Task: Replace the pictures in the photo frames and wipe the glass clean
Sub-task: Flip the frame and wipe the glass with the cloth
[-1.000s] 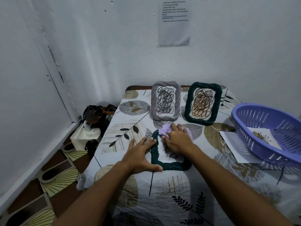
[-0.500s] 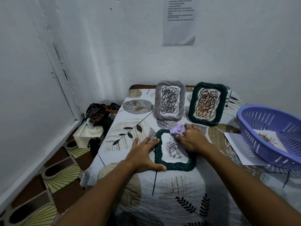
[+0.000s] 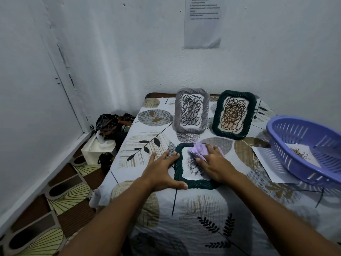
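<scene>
Since a moment ago our right hand [image 3: 215,164] has slid the crumpled lilac cloth [image 3: 198,151] down the flat green rope-rimmed frame [image 3: 178,174], fingers pressing it flat; our left hand [image 3: 162,171], spread open, braces the frame's left edge on the leaf-print tabletop [image 3: 147,145].

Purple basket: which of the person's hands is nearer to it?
Right. The right hand lies on the flat frame, closer to the purple basket; the left hand sits beyond that frame's far side.

Crumpled cloth [image 3: 198,151], ribbed plastic basket [image 3: 302,154]
</scene>
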A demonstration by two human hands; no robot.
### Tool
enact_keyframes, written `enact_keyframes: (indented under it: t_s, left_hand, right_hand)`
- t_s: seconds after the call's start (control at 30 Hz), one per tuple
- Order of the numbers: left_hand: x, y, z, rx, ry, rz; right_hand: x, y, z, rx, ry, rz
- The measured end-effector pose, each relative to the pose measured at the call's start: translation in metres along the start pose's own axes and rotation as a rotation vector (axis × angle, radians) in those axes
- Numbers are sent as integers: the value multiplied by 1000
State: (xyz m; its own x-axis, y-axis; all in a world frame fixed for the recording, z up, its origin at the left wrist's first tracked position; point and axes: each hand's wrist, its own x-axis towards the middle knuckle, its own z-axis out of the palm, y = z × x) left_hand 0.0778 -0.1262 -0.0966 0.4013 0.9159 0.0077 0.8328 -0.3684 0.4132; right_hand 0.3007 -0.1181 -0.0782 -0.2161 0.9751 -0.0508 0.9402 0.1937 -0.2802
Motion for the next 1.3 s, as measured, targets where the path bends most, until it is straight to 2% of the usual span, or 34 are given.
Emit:
enact_keyframes:
  t_s: [0.2,0.33,0.6,0.77,0.97,1.17,1.3]
  left_hand:
    - [3,-4,4,14,9,16]
    - [2,-3,2,11,2,23]
    - [3,-4,2,-14,-3,23]
    - [2,-4,2,-16,-4,21]
    - [1,-1,1,-7,-1,14]
    - [1,-2,2,-31,5,13]
    - [1,-3,3,-46,15,8]
  right_hand:
    - [-51,-3,2,8,-22,-89]
    - [-60,-2,1,14,-30,-53]
    - [-13,5,-10,-41,28,45]
    - [19,-9,-3,-95,23,-29]
    - [-7,-11,2,-149,-37,-151]
    - [-15,4,-12,-151,-35,-7]
    - [11,-8,-11,-196,-1,-38]
